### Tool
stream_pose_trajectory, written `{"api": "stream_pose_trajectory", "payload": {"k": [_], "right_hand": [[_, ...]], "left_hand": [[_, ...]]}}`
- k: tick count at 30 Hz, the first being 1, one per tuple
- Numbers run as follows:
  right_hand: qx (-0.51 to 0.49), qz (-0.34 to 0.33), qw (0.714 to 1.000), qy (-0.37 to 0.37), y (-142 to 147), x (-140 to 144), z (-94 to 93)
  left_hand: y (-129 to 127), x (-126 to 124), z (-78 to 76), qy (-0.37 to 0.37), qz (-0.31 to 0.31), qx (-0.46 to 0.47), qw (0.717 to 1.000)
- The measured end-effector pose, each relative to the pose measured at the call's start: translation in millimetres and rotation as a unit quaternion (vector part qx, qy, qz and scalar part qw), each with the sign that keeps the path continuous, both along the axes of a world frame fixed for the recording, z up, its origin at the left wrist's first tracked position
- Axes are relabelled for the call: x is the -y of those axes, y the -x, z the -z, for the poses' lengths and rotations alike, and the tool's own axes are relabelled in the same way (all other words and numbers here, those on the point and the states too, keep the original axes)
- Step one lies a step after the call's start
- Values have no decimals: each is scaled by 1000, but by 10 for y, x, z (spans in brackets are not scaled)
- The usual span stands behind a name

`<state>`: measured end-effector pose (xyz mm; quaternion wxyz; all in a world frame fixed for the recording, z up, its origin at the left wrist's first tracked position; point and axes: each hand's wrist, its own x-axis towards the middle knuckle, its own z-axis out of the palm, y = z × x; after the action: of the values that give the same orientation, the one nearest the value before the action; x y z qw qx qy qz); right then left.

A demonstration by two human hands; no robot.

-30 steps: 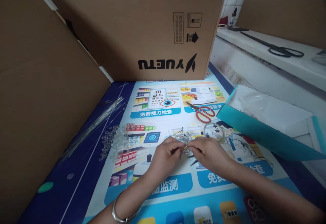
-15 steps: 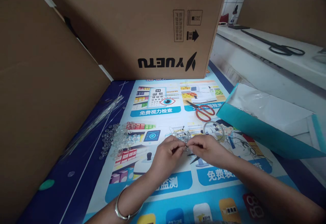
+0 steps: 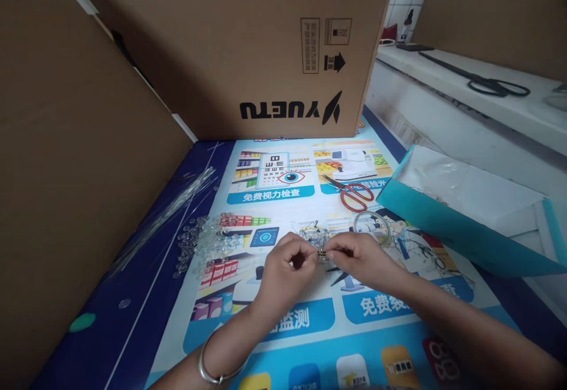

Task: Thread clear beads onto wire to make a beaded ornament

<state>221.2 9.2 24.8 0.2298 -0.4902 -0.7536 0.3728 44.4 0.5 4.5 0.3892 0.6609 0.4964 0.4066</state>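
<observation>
My left hand [image 3: 290, 269] and my right hand [image 3: 361, 257] meet fingertip to fingertip, both closed in a pinch. Between their tips runs a short thin strand [image 3: 321, 253], too small to make out fully. Just behind the fingers lies a clear, beaded-looking piece [image 3: 315, 235] with thin dark ends sticking up, partly hidden by the hands. A dark pointed tip [image 3: 339, 279] shows beneath my right hand; the rest of it is covered. Scissors with red handles [image 3: 357, 197] lie beyond, near a coil of clear line [image 3: 372, 228].
Loose clear beads [image 3: 204, 245] are heaped to the left, beside a bundle of long clear strands [image 3: 170, 210]. A teal open box [image 3: 460, 230] stands at right, with tangled dark strands [image 3: 425, 254] before it. Cardboard [image 3: 221, 53] walls the back and left. Black scissors [image 3: 496, 85] rest on a ledge.
My left hand has shifted slightly left and up, its thumb and finger now rounding into a loop. A small gap with a strand across it shows between the fingertips.
</observation>
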Motion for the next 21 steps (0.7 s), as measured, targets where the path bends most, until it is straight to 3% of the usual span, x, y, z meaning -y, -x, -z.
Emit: {"api": "stream_pose_trajectory", "payload": {"k": [3, 6, 8, 11, 15, 21], "right_hand": [[-34, 20, 998, 41, -34, -34, 32], [-59, 31, 996, 64, -57, -65, 64], [-72, 35, 994, 73, -59, -78, 69], [-92, 53, 991, 79, -50, -90, 48], [-164, 87, 974, 133, -46, -112, 40], [-339, 101, 896, 268, -54, -127, 173]], "left_hand": [[26, -8, -8, 50, -30, 92, 994], [58, -14, -23, 145, -27, 223, 963], [84, -24, -51, 234, 32, 282, 930], [122, -53, -111, 321, 143, 291, 890], [137, -89, -175, 328, 182, 292, 879], [60, -68, -131, 318, 137, 374, 860]]}}
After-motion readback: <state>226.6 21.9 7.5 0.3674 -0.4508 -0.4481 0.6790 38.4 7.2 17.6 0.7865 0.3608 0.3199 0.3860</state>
